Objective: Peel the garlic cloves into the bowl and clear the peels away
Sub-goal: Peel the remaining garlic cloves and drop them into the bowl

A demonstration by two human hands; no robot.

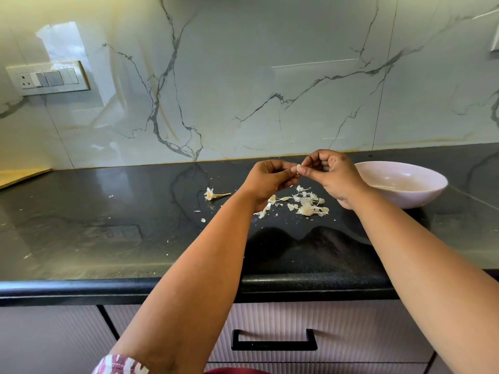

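Note:
Both hands are raised over the black countertop. My left hand and my right hand pinch one small pale garlic clove between their fingertips. Under the hands lies a loose heap of papery garlic peels. A garlic stem with its root end lies a little to the left of the heap. The pale pink bowl stands just right of my right hand; what is in it is hidden from here.
Tiny peel flakes are scattered over the counter to the left. A marble backsplash with a switch plate rises behind. A wooden board shows at the far left. Below the counter edge is a drawer with a black handle.

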